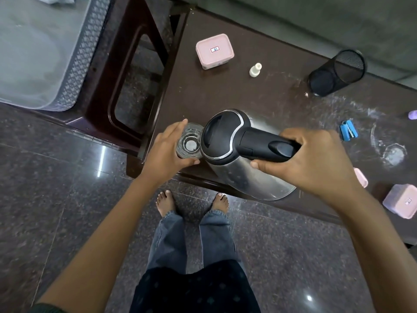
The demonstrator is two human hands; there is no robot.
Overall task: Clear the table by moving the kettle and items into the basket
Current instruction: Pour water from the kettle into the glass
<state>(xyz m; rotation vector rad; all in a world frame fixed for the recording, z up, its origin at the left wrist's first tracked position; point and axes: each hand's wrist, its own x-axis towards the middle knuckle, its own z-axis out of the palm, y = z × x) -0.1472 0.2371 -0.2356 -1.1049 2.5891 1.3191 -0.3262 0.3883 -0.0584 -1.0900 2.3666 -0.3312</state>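
Observation:
A steel kettle (239,177) with a black lid and handle is tilted to the left above the near edge of the dark table (259,100). My right hand (309,163) grips its black handle. My left hand (167,150) holds a clear drinking glass (189,141) upright at the table's left corner, right beside the kettle's spout. The grey basket (79,62) with a lattice rim sits at the upper left on a brown stool (108,71).
On the table lie a pink lidded box (214,50), a small white bottle (255,70), a black mesh pen cup (336,73) on its side, a blue stapler (348,129), and more pink boxes (401,201) at the right. Polished stone floor and my bare feet lie below.

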